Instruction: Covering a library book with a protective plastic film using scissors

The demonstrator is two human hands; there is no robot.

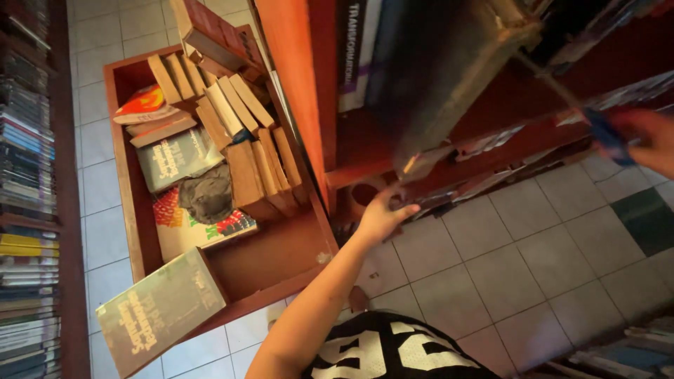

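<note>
Head view shows the left hand [382, 214] closed round the lower corner of a large dark book [449, 77], apparently propping it where it tilts out of the red wooden bookshelf [298, 84]. Right hand [649, 140], blurred at the shelf's far side, grips a blue-handled tool [604, 137]. Left of the shelf, an open wooden crate [126, 175] holds leaning brown books [260, 165]; a green book [158, 309] juts over its near edge.
</note>
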